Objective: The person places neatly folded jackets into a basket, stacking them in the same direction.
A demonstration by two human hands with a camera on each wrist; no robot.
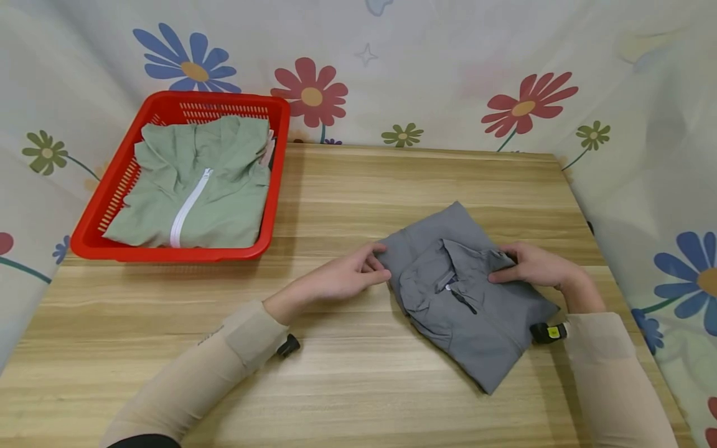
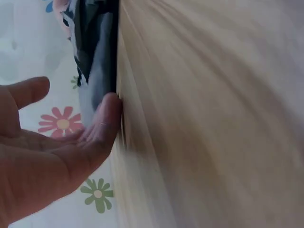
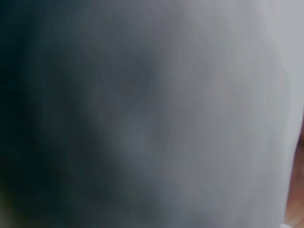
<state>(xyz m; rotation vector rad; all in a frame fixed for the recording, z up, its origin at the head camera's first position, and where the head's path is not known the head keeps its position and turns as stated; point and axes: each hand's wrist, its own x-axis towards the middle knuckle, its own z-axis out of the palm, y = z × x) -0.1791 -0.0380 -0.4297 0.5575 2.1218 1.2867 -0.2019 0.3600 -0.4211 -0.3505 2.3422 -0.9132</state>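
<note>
A folded grey jacket [image 1: 470, 298] with a collar and a short dark zip pull lies at an angle on the wooden table. At its left corner is my left hand [image 1: 350, 270], fingertips right at the fabric's edge. The left wrist view shows that hand's thumb [image 2: 33, 90] well apart from the fingers [image 2: 107, 118], which lie low along the tabletop beside the dark cloth. My right hand [image 1: 532, 270] pinches the jacket's right side near the collar, thumb on top. Blurred grey cloth [image 3: 180, 114] fills most of the right wrist view, hiding the fingers there.
A red plastic basket [image 1: 274, 205] stands at the back left of the table [image 1: 347, 386]. In it lies a folded light green garment [image 1: 229, 199] with a white zip. Flower-printed cloth [image 1: 437, 62] hangs behind and along both sides.
</note>
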